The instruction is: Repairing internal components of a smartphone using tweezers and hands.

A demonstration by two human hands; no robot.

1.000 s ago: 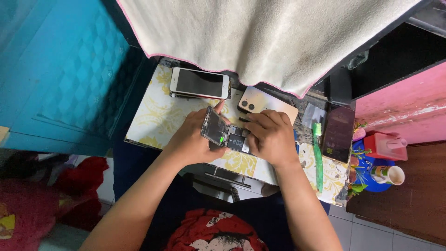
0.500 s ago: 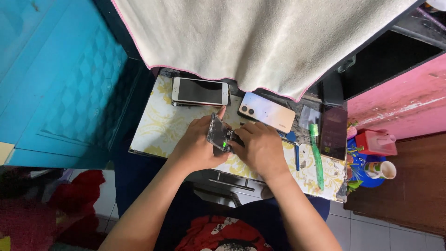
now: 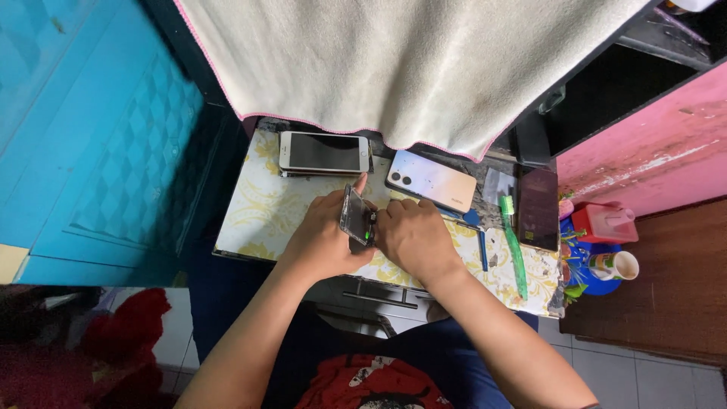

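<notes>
glass phone screen (image 3: 356, 216) between both hands

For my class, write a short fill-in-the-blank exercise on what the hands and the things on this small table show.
1. Both hands, left hand and right hand, hold a small ____ part.
2. The toothbrush is ____ in colour.
3. The white phone lies screen ____.
4. A cream ____ hangs above the table.

Missing words: transparent; green; up; towel
</notes>
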